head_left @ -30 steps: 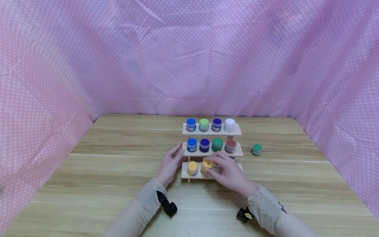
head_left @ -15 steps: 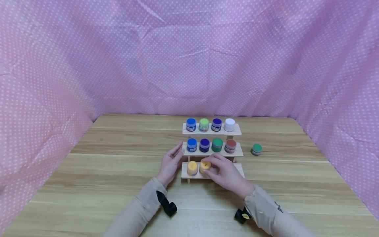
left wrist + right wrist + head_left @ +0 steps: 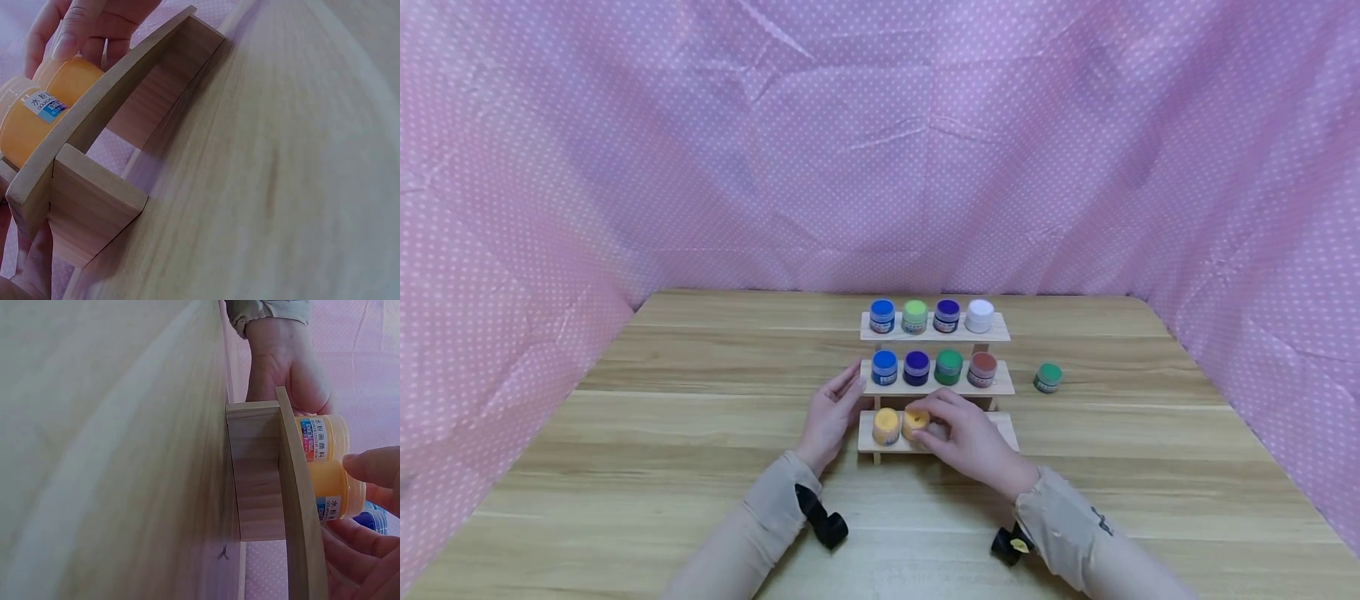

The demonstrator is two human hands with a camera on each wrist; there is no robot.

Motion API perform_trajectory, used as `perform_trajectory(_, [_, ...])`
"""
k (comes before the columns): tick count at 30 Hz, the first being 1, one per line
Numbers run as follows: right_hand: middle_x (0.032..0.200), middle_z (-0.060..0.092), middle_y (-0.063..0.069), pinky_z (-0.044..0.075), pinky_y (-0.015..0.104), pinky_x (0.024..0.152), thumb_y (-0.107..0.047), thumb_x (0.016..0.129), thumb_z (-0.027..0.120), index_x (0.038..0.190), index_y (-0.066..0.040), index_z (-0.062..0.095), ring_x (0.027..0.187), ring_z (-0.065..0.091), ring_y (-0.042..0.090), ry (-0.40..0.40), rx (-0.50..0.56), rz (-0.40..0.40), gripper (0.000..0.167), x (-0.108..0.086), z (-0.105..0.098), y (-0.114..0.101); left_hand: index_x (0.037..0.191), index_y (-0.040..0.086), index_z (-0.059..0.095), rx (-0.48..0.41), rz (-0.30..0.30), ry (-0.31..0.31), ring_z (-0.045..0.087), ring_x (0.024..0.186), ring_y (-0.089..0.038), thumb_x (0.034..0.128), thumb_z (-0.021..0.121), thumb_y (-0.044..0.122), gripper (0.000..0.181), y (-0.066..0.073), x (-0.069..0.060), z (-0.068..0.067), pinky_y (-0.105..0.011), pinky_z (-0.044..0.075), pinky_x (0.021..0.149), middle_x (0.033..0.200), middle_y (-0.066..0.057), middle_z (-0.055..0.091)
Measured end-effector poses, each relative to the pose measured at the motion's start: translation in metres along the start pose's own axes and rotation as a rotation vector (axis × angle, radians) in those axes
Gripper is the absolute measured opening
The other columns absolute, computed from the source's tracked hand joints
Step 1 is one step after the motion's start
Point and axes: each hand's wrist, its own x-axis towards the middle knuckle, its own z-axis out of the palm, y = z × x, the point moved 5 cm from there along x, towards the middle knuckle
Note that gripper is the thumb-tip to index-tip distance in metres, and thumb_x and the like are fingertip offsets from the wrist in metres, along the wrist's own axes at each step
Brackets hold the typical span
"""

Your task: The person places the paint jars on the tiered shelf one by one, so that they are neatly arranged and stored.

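My right hand [image 3: 973,437] pinches an orange-yellow gouache paint jar [image 3: 915,421] between thumb and fingers. That jar stands upright on the lowest step of a three-tier wooden rack [image 3: 1004,425]. Close on its left is a matching orange-yellow jar [image 3: 886,427]; in the right wrist view the held jar [image 3: 328,481] appears right beside it. At the rack's left end is my left hand [image 3: 827,417], its fingers extended along the side and touching the wood. Part of the left hand is hidden behind the rack's end in the right wrist view.
The middle step bears blue, purple, green and brownish-red jars [image 3: 983,369]. Blue, light green, purple and white jars [image 3: 980,317] line the top step. A lone green jar [image 3: 1048,377] stands on the wooden table [image 3: 700,358] right of the rack. Pink dotted cloth [image 3: 880,167] hangs behind.
My right hand has slid the pinched jar a little to the left along the lowest step, narrowing the gap to the other orange-yellow jar. The left hand stays in place.
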Motion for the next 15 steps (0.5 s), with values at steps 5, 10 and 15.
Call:
perform_trajectory(5, [0.101, 0.062, -0.005, 0.047, 0.018, 0.066, -0.016, 0.085, 0.071, 0.111, -0.016, 0.067, 0.080, 0.053, 0.010, -0.016, 0.013, 0.038, 0.026, 0.006, 0.000, -0.002, 0.143, 0.011, 0.042, 0.021, -0.006, -0.015, 0.047, 0.129, -0.027, 0.0989, 0.050, 0.016, 0.045, 0.004, 0.006, -0.003, -0.041, 0.047, 0.099, 0.146, -0.013, 0.043])
perform_trajectory(10, [0.099, 0.061, -0.004, 0.046, 0.016, 0.060, -0.015, 0.085, 0.071, 0.110, -0.016, 0.068, 0.073, 0.051, 0.008, -0.027, 0.026, 0.070, 0.026, 0.012, -0.001, -0.005, 0.143, 0.013, 0.042, 0.038, -0.017, -0.026, 0.049, 0.128, -0.027, 0.0990, 0.050, 0.016, 0.044, 0.008, 0.010, -0.006, -0.040, 0.047, 0.099, 0.145, -0.012, 0.044])
perform_trajectory(15, [0.099, 0.061, -0.004, 0.045, 0.016, 0.057, -0.015, 0.085, 0.070, 0.110, -0.017, 0.068, 0.069, 0.050, 0.008, -0.034, 0.025, 0.089, 0.025, 0.017, -0.001, -0.007, 0.142, 0.012, 0.042, 0.034, -0.025, -0.036, 0.050, 0.127, -0.027, 0.0988, 0.050, 0.016, 0.044, 0.012, 0.014, -0.009, -0.040, 0.048, 0.099, 0.145, -0.012, 0.044])
